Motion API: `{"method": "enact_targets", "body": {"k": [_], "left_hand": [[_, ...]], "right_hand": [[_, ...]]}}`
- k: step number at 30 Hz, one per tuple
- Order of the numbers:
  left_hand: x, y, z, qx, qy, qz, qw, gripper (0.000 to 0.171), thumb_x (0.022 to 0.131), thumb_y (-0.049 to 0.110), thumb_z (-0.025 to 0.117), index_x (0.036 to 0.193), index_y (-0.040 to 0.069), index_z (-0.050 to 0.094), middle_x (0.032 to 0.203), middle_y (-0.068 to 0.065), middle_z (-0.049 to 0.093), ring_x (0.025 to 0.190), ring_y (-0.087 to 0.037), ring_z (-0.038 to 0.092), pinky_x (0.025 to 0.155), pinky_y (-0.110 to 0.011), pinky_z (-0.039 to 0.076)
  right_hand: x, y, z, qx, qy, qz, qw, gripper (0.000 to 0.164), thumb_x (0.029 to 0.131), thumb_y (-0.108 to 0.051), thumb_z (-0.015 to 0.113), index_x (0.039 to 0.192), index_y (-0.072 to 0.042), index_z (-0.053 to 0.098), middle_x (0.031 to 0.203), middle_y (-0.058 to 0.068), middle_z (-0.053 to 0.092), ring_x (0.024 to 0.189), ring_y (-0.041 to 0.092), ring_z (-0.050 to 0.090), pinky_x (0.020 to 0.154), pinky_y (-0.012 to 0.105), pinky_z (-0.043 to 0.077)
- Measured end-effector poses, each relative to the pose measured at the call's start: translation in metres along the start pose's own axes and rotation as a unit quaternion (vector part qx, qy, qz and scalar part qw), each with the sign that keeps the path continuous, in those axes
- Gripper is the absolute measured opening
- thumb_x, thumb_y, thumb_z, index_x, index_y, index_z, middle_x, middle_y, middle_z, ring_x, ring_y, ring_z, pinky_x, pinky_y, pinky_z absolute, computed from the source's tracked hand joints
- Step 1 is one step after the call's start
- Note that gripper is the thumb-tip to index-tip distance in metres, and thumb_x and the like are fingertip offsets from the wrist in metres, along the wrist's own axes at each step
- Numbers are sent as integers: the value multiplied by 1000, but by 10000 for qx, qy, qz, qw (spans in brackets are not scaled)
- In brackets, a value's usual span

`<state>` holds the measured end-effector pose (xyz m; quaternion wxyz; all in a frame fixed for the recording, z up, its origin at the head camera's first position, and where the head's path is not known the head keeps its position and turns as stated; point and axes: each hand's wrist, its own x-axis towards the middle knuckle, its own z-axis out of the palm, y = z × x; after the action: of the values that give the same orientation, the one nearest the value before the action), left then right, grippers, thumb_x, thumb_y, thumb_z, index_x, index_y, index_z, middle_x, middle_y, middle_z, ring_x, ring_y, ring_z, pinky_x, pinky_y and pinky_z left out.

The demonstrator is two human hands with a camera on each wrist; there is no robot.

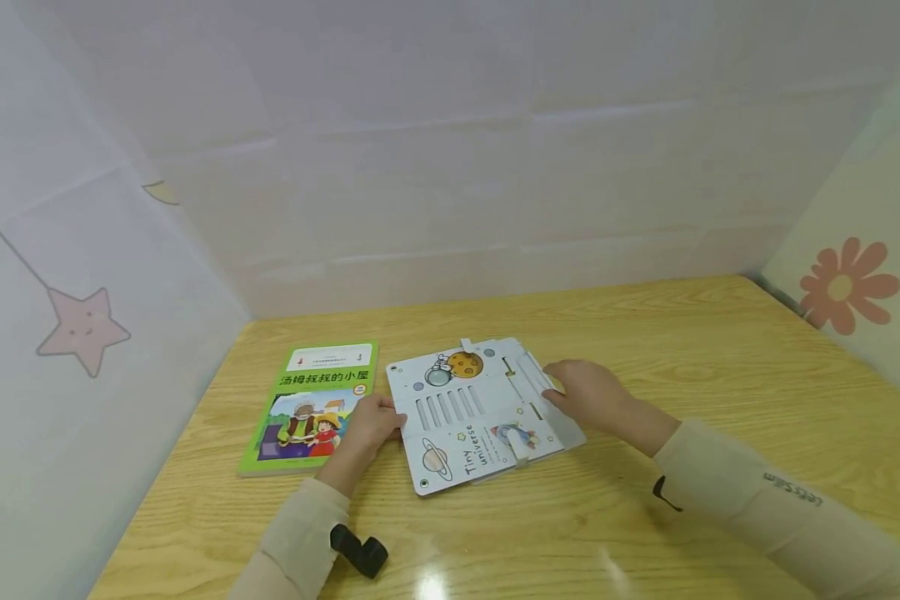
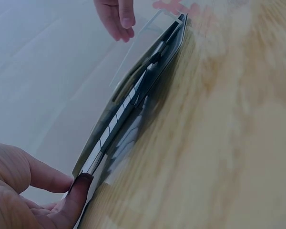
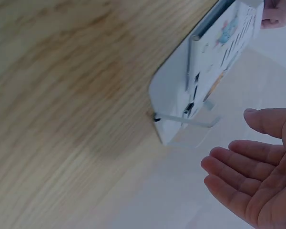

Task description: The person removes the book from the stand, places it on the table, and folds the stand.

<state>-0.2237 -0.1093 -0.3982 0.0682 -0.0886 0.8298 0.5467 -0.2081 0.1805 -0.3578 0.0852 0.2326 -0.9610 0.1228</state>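
A white folding book stand [image 1: 453,417], printed with planets and "Tiny universe", lies at a slant on the table. My left hand [image 1: 372,425] pinches its left edge between thumb and fingers; in the left wrist view the thumb [image 2: 50,176] lies on one face. At the stand's right end is my right hand [image 1: 596,396]. In the right wrist view its fingers [image 3: 238,167] are spread and apart from the stand. A pale wire support [image 3: 186,120] sticks up from the stand's end there. Slots and small clips show on the panel.
A green-bordered picture book [image 1: 300,421] lies flat on the wooden table [image 1: 690,350], left of the stand and partly behind my left hand. Pale cloth walls [image 1: 435,208] with star and flower prints enclose the back and sides.
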Motion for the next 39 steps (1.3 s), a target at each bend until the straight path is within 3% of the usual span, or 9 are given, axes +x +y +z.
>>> {"method": "enact_targets", "body": {"k": [3, 7, 13, 29, 39], "left_hand": [[0, 0, 0, 7, 3, -16, 10000, 13, 77, -4, 56, 88, -8, 51, 82, -14, 55, 71, -19, 56, 62, -29, 48], [0, 0, 1, -17, 29, 5, 10000, 13, 76, -5, 56, 87, -8, 50, 81, -15, 55, 71, -20, 56, 62, -29, 48], [0, 0, 0, 27, 0, 16, 10000, 12, 77, -5, 56, 88, -8, 50, 82, -15, 55, 70, -19, 56, 62, -28, 48], [8, 1, 4, 352, 137, -44, 9993, 14, 78, -4, 57, 90, -7, 52, 77, -13, 56, 65, -18, 56, 58, -26, 47], [22, 5, 6, 710, 333, -92, 9969, 8, 77, -3, 57, 84, -5, 54, 78, -12, 54, 67, -19, 52, 56, -25, 44]], "right_hand": [[-1, 6, 3, 72, -82, -19, 9999, 19, 75, -8, 65, 89, 5, 62, 82, 14, 62, 67, 18, 56, 58, 32, 47], [-2, 11, 7, 143, -194, -135, 9996, 5, 76, -3, 63, 72, -1, 61, 64, 2, 56, 52, 9, 41, 48, 24, 38], [-3, 14, 11, 414, -380, -82, 9984, 6, 78, -1, 59, 73, -2, 62, 66, 1, 57, 56, 8, 46, 50, 24, 41], [-8, 18, 21, 481, -70, 67, 9988, 13, 78, -2, 58, 66, -7, 55, 57, -4, 44, 50, 8, 37, 47, 22, 34], [-11, 17, 23, 509, 31, 13, 9987, 15, 78, -2, 58, 65, -8, 53, 56, -5, 42, 49, 7, 36, 46, 21, 32]]}}
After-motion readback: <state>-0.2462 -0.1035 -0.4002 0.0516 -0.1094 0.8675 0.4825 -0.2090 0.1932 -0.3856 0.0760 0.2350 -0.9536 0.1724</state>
